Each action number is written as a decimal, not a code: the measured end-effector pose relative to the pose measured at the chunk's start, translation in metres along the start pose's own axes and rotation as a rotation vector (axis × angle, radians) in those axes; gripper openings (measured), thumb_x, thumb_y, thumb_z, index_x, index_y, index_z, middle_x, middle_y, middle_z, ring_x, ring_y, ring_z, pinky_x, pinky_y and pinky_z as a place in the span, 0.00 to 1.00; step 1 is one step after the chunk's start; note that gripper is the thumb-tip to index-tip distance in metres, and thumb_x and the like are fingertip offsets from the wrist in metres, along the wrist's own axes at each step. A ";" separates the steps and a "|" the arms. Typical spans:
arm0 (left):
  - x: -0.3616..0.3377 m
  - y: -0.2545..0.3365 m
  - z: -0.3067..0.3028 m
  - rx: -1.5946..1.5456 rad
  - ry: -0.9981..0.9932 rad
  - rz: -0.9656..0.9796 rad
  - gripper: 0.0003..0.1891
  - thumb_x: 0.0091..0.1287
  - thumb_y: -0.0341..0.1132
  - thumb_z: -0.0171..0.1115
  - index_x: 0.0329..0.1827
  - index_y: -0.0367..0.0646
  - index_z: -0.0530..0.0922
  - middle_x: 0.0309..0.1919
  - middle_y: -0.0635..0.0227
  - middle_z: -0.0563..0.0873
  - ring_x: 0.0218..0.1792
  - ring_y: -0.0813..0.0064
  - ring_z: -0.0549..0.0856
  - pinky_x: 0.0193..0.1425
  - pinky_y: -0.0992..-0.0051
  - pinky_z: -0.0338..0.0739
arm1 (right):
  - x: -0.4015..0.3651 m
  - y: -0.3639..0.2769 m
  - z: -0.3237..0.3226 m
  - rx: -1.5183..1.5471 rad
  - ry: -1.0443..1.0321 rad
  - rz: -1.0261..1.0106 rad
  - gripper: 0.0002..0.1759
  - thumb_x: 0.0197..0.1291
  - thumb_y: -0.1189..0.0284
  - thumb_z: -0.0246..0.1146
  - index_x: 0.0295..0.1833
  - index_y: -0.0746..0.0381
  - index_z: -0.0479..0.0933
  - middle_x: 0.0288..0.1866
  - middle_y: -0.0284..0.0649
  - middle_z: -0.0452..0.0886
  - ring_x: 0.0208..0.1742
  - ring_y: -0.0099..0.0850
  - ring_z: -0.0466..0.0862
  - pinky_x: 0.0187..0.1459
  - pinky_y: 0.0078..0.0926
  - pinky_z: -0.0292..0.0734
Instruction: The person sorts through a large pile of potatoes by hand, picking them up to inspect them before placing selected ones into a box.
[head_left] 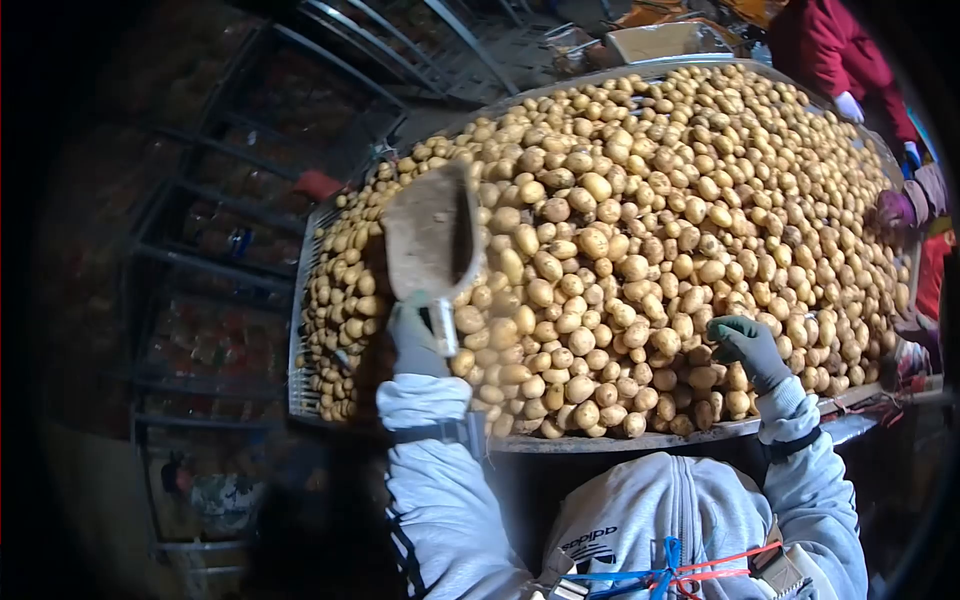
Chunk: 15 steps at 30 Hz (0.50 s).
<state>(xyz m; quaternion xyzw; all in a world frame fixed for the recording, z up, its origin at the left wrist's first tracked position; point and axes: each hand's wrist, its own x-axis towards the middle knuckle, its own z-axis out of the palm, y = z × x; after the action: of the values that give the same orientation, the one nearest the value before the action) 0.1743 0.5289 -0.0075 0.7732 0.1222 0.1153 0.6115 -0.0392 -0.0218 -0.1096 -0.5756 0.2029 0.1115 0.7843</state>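
Table [600,443]: 1, rimmed, spread before me under a heap of potatoes [590,245], too many to count.
Scoop [430,235]: 1, over the left part of the heap; I cannot tell whether it touches.
Scoop's direction: wide end away from me, handle [444,327] toward me, long axis nearly in line with my forearm.
Left hand [412,335]: gloved, closed around the handle.
Right hand [750,350]: gloved, fingers loosely curled at the near right of the heap; I cannot tell whether they hold a potato.
Far right corner: 1 person in a dark red top [815,45].
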 end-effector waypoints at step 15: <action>-0.126 -0.016 -0.007 0.007 -0.018 0.196 0.14 0.79 0.25 0.60 0.64 0.34 0.83 0.53 0.69 0.86 0.50 0.78 0.83 0.54 0.79 0.81 | 0.028 -0.031 0.186 -0.325 -0.173 0.012 0.19 0.73 0.63 0.68 0.64 0.60 0.84 0.49 0.38 0.90 0.45 0.23 0.88 0.49 0.24 0.84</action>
<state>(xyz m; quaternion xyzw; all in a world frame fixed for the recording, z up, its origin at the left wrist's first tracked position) 0.0524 0.4975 -0.0248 0.7845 0.0409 0.1671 0.5958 0.0335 0.1433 -0.0478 -0.6817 0.1174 0.1968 0.6948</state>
